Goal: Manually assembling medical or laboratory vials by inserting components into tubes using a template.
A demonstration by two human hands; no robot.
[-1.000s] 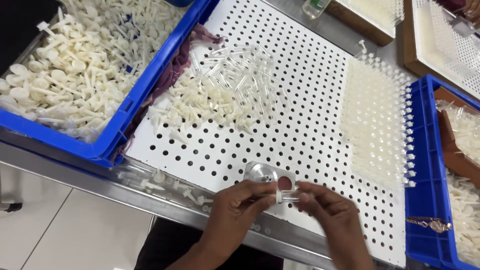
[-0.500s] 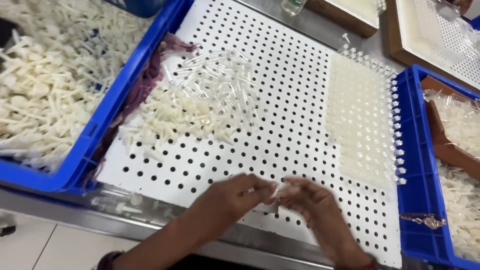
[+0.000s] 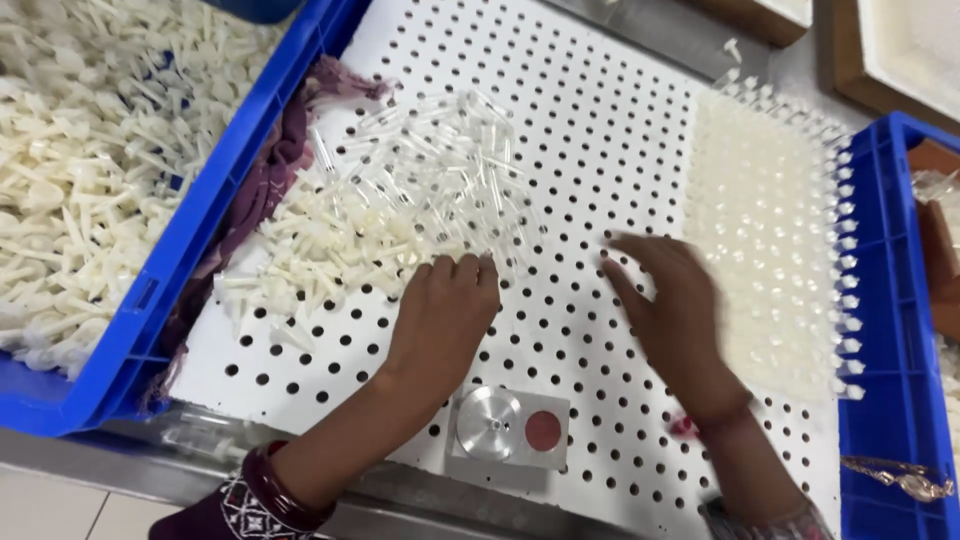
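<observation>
Head view looks down on a white perforated board (image 3: 590, 150) lying on a steel tabletop (image 3: 90, 455). At the board's centre, toward 10 o'clock, lies a loose heap of small white plastic pieces and clear tubes (image 3: 400, 210). Left hand (image 3: 440, 320) rests palm down at the heap's 5 o'clock edge, its fingers (image 3: 455, 272) curled onto the nearest pieces; whether they pinch one I cannot tell. Right hand (image 3: 670, 310) is blurred, palm down over bare board, its fingers (image 3: 635, 245) spread and loose, holding nothing visible, just beside the block of upright white pieces (image 3: 770, 230) standing in rows at 3 o'clock. Near the board's 6 o'clock edge, between the two wrists, sits a small metal block with a round silver disc and a red circle (image 3: 510, 428). At 9 o'clock a blue bin (image 3: 190, 250) is full of white plastic parts (image 3: 80, 150), with a purple cloth (image 3: 280, 170) draped along its wall. Another blue bin (image 3: 885, 300) stands at the 3 o'clock side.
</observation>
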